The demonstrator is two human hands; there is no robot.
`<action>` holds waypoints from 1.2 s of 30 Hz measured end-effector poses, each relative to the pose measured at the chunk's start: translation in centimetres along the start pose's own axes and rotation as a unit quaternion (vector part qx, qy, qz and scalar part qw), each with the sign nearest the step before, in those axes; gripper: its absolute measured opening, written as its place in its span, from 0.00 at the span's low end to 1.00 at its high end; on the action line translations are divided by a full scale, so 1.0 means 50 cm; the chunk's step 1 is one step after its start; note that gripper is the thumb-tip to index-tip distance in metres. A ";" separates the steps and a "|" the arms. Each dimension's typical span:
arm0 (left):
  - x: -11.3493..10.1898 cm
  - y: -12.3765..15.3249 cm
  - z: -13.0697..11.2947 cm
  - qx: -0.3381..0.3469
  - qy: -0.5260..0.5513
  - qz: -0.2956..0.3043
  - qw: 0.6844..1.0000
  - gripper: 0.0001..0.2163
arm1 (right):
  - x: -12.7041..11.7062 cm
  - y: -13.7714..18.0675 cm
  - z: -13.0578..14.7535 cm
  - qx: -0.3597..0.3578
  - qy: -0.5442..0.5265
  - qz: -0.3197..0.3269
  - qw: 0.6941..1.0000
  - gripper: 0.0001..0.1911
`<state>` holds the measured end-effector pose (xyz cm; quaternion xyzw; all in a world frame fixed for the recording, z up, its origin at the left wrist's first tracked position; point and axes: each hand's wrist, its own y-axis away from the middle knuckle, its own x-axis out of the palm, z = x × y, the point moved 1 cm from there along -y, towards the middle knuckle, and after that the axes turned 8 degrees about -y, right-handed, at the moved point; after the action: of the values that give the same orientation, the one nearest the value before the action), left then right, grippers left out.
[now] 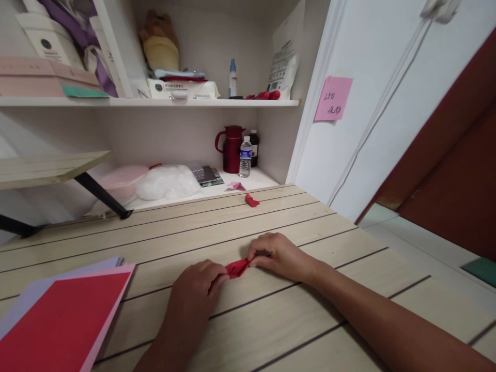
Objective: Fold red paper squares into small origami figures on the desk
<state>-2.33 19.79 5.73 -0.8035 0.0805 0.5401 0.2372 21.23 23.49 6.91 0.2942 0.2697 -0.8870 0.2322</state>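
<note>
A small folded piece of red paper (237, 268) is held between my two hands, low over the wooden tabletop (310, 320). My left hand (199, 287) pinches its left end between thumb and fingers. At the other end, my right hand (273, 253) grips the paper with thumb and fingertips. Farther back on the table lies a small red folded paper shape (252, 200). Behind that, a pink folded paper shape (236, 186) rests by the table's back edge. To the left is a stack of coloured sheets with a red sheet (65, 315) on top.
A cabinet shelf (194, 102) runs behind the table. Below it stand a dark red jug (232, 150), a water bottle (245, 157) and a dark bottle (254, 147). A small raised stand (50, 168) with black legs occupies the back left. Cables (368, 129) hang along the right wall.
</note>
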 end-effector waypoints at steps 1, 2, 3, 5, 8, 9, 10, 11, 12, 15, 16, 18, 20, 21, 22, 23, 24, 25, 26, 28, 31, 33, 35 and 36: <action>0.001 -0.001 0.001 -0.004 0.005 -0.002 1.000 0.09 | 0.000 0.000 0.001 0.003 -0.003 -0.003 1.000 0.05; 0.001 -0.003 0.002 -0.010 0.009 -0.006 1.000 0.09 | 0.000 0.000 0.003 0.000 -0.004 -0.003 1.000 0.05; 0.002 -0.004 0.003 -0.016 0.014 -0.011 1.000 0.09 | 0.000 0.000 0.004 -0.004 -0.008 -0.003 1.000 0.05; 0.003 -0.006 0.004 -0.033 0.025 -0.026 0.999 0.08 | 0.003 0.000 0.003 0.019 -0.034 -0.018 0.999 0.05; 0.005 -0.006 0.006 -0.071 0.044 -0.057 0.995 0.14 | 0.012 -0.007 -0.009 0.115 -0.079 -0.075 0.987 0.02; 0.006 -0.006 0.008 -0.091 0.058 -0.071 0.992 0.17 | 0.016 -0.014 -0.015 0.135 -0.078 -0.091 0.984 0.03; 0.008 -0.005 0.010 -0.123 0.086 -0.093 0.984 0.20 | 0.019 -0.024 -0.023 0.155 -0.074 -0.108 0.979 0.04; 0.010 -0.004 0.014 -0.155 0.115 -0.114 0.975 0.21 | 0.023 -0.037 -0.032 0.174 -0.071 -0.123 0.974 0.05; 0.013 -0.003 0.018 -0.183 0.146 -0.130 0.964 0.22 | 0.026 -0.054 -0.042 0.193 -0.068 -0.135 0.969 0.06; 0.025 -0.003 0.037 -0.224 0.212 -0.138 0.941 0.23 | 0.040 -0.122 -0.069 0.255 -0.054 -0.157 0.953 0.08; 0.030 -0.003 0.043 -0.223 0.221 -0.127 0.941 0.22 | 0.045 -0.148 -0.076 0.277 -0.046 -0.160 0.946 0.08; 0.038 -0.005 0.056 -0.212 0.230 -0.111 0.943 0.20 | 0.059 -0.200 -0.084 0.317 -0.029 -0.165 0.934 0.12; 0.046 -0.007 0.066 -0.200 0.237 -0.107 0.945 0.19 | 0.075 -0.249 -0.086 0.342 -0.011 -0.173 0.924 0.16; 0.049 -0.008 0.068 -0.196 0.241 -0.105 0.945 0.18 | 0.083 -0.269 -0.084 0.353 -0.002 -0.181 0.918 0.16; 0.051 -0.009 0.070 -0.196 0.245 -0.104 0.944 0.18 | 0.092 -0.287 -0.081 0.361 0.007 -0.188 0.913 0.16; 0.053 -0.009 0.070 -0.198 0.248 -0.103 0.942 0.18 | 0.100 -0.302 -0.078 0.369 0.015 -0.197 0.908 0.15; 0.054 -0.010 0.069 -0.202 0.251 -0.104 0.941 0.18 | 0.108 -0.314 -0.075 0.375 0.023 -0.204 0.904 0.15; 0.055 -0.011 0.068 -0.207 0.254 -0.106 0.939 0.18 | 0.116 -0.324 -0.071 0.380 0.031 -0.211 0.900 0.15; 0.056 -0.011 0.066 -0.212 0.255 -0.110 0.937 0.18 | 0.122 -0.330 -0.068 0.383 0.038 -0.218 0.897 0.15; 0.056 -0.012 0.063 -0.217 0.256 -0.117 0.935 0.18 | 0.131 -0.337 -0.064 0.385 0.050 -0.230 0.893 0.14; 0.054 -0.012 0.058 -0.207 0.246 -0.117 0.940 0.17 | 0.137 -0.335 -0.063 0.378 0.066 -0.246 0.890 0.13; 0.053 -0.012 0.056 -0.193 0.230 -0.117 0.947 0.16 | 0.137 -0.332 -0.063 0.368 0.074 -0.259 0.890 0.11; 0.052 -0.012 0.054 -0.180 0.214 -0.117 0.953 0.16 | 0.136 -0.330 -0.064 0.357 0.081 -0.272 0.890 0.10; 0.052 -0.012 0.053 -0.176 0.208 -0.117 0.955 0.16 | 0.135 -0.329 -0.064 0.352 0.084 -0.278 0.890 0.10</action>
<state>-3.24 21.89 2.74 -0.9307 -0.0635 0.3354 0.1317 8.26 36.05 5.98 0.3430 0.0290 -0.9241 -0.1659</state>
